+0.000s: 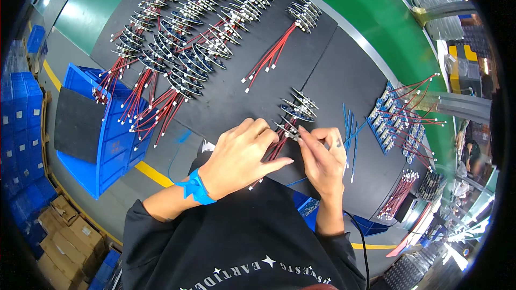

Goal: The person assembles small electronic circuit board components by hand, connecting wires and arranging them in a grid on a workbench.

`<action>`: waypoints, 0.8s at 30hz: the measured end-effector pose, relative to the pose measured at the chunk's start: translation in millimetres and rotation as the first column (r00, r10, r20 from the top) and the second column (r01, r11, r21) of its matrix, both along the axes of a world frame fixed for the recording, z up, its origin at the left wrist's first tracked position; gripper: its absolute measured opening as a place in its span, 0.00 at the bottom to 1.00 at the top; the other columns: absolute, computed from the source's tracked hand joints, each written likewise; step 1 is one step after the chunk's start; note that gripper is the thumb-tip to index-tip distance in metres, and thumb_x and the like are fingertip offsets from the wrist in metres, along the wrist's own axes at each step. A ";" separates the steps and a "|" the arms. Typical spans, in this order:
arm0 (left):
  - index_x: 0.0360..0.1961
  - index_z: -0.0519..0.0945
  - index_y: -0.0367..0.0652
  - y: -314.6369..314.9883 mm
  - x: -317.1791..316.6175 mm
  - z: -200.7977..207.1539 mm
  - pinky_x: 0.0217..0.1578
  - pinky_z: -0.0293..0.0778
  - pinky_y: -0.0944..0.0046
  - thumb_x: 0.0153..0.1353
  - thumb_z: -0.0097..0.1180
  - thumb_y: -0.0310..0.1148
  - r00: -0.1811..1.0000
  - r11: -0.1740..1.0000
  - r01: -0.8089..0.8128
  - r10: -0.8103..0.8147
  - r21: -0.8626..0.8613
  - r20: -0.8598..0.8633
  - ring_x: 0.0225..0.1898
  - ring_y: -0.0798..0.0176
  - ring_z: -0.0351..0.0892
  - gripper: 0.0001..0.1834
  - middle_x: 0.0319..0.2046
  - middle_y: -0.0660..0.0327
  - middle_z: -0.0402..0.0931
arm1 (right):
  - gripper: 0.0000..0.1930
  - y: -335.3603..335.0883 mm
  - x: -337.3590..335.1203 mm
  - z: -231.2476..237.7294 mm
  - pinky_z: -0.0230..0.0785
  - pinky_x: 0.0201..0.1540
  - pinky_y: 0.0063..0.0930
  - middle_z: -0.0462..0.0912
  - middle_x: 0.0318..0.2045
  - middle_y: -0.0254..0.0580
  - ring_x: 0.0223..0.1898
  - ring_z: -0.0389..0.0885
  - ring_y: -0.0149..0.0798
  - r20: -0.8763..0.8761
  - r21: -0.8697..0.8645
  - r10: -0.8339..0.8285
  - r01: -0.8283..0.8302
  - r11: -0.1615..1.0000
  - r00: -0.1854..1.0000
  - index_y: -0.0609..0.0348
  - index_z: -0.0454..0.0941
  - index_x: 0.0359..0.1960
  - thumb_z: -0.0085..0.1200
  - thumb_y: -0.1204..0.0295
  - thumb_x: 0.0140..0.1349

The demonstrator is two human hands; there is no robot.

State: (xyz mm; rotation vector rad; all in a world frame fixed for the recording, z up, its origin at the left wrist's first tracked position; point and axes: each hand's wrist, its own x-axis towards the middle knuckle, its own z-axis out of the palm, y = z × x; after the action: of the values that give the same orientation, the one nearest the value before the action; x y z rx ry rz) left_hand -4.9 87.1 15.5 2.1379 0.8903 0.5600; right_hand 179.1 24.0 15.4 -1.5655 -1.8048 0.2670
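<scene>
A small stack of curved circuit boards with red wires lies on the dark mat between my hands. My right hand pinches the edge of the nearest curved board between thumb and fingers. Just to the left, my left hand, with a blue band at its wrist, hovers beside the red wires. Its thumb is stretched out, apart from the bent fingers, and its fingertips partly cover the wires. Blue strips or ties lie right of my right hand.
Long rows of curved boards with red wires fill the far left. Another small stack lies beyond my hands. Blue board panels and bundled wires are at right. A blue bin stands left of the table.
</scene>
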 end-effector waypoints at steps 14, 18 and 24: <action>0.30 0.78 0.41 -13.6 19.2 -15.4 0.28 0.73 0.58 0.49 0.64 0.31 0.984 0.973 -0.157 0.168 0.170 -0.053 0.30 0.56 0.74 0.09 0.29 0.60 0.72 | 0.11 4.6 5.3 -6.8 0.69 0.32 0.33 0.77 0.29 0.42 0.30 0.75 0.43 0.012 -0.014 0.013 -0.012 1.000 1.000 0.63 0.79 0.31 0.62 0.84 0.44; 0.29 0.78 0.41 -13.8 22.8 -17.7 0.26 0.72 0.59 0.49 0.64 0.30 0.972 0.965 -0.196 0.214 0.176 -0.093 0.28 0.57 0.74 0.08 0.28 0.61 0.73 | 0.11 13.6 1.0 -1.8 0.68 0.32 0.33 0.76 0.30 0.42 0.31 0.74 0.42 0.021 0.033 -0.031 0.031 0.999 0.999 0.63 0.79 0.32 0.62 0.84 0.45; 0.28 0.79 0.41 -16.2 25.2 -20.6 0.25 0.72 0.60 0.49 0.64 0.30 0.965 0.943 -0.238 0.258 0.231 -0.056 0.26 0.58 0.74 0.07 0.27 0.62 0.73 | 0.10 18.1 4.6 -8.2 0.62 0.33 0.34 0.74 0.30 0.39 0.30 0.72 0.42 0.181 0.053 -0.109 0.101 0.994 0.977 0.61 0.78 0.30 0.63 0.81 0.45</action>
State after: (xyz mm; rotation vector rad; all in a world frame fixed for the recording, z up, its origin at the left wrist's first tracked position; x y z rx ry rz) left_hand 20.3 70.9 -5.1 2.2782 1.2060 0.7286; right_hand 183.7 42.1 7.3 -1.6951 -1.8461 0.0336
